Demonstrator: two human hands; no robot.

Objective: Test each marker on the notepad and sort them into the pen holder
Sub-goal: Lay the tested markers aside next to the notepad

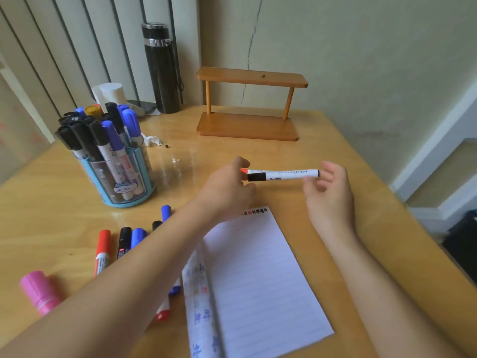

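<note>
I hold a white marker (282,174) level above the table, just beyond the open lined notepad (258,277). My left hand (227,189) grips its red-capped end; my right hand (329,195) pinches the other end with its fingertips. The blue, clear-walled pen holder (121,177) stands at the left, packed with black and blue markers. Several loose markers (124,244), red, black and blue, lie left of the notepad, partly hidden under my left forearm.
A wooden two-tier stand (247,125) sits at the back of the table against the wall. A black flask (161,68) and white rolls (111,93) are at the back left. A pink cylinder (38,290) lies near the front left edge.
</note>
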